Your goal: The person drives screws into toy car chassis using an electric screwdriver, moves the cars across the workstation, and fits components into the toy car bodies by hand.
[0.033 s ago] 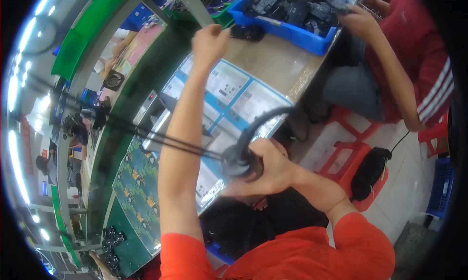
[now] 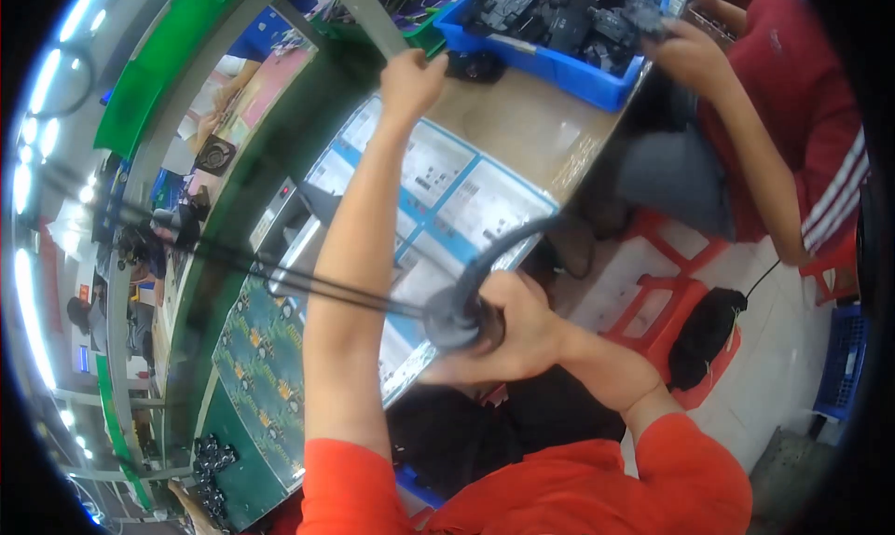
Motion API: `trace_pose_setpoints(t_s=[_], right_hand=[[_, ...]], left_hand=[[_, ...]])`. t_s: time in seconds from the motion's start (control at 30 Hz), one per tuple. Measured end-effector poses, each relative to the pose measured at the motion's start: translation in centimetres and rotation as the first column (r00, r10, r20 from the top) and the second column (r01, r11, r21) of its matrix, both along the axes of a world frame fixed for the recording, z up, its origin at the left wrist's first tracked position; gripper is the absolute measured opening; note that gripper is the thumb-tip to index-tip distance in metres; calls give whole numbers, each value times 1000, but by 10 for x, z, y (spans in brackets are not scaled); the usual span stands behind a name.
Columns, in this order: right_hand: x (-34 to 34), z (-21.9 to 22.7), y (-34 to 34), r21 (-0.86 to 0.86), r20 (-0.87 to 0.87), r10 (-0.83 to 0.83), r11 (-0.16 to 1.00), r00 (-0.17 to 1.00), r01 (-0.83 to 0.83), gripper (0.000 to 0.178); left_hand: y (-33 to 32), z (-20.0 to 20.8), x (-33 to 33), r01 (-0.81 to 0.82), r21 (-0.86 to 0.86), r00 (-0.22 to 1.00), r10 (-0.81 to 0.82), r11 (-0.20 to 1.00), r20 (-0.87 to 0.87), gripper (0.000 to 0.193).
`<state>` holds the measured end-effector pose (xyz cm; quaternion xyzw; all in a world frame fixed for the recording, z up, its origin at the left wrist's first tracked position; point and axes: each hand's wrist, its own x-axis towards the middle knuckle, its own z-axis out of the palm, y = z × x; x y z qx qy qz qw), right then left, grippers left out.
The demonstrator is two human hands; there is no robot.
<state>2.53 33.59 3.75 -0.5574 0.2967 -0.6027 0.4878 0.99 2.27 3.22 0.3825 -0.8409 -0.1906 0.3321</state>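
My left hand (image 2: 413, 86) is stretched out far ahead, fingers closed, at the lower visible end of a grey metal post (image 2: 368, 18). Whether it grips the post or something small, I cannot tell. Closer to my body, my right hand (image 2: 522, 330) is curled around a black round piece (image 2: 454, 319) with a curved black band (image 2: 499, 246). Two dark cords (image 2: 308, 283) run from this piece across my left forearm. Beneath my arms lie printed sheets (image 2: 438, 167) with blue borders on the table.
A blue bin (image 2: 583, 86) of black plastic parts stands at the far end, where a person in a dark red top (image 2: 778, 97) reaches in. A patterned mat (image 2: 256, 349) lies left. Red stools (image 2: 643, 321) stand on the right. Black parts (image 2: 214, 470) lie at lower left.
My left hand and forearm have shifted slightly to the right. My right hand stays around the black piece. The other person's hand at the bin has moved a little.
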Motion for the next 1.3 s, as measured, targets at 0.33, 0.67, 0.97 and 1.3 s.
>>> trace_pose_setpoints(t_s=[0.33, 0.67, 0.97, 1.3], right_hand=[[-36, -38, -30, -85, 51, -57, 994, 997, 61, 27], [-9, -12, -16, 27, 39, -151, 988, 988, 150, 28], [33, 14, -43, -251, 589, -45, 939, 807, 235, 11], [125, 28, -126, -405, 93, -314, 855, 945, 324, 10]], left_hand=[[-78, -91, -90, -290, 322, 936, 197, 901, 292, 109], [1, -15, -46, -102, -8, 923, 91, 995, -373, 44], [135, 120, 257, 388, 233, 279, 127, 892, -952, 23], [256, -83, 363, 463, 560, 157, 558, 687, -815, 43]])
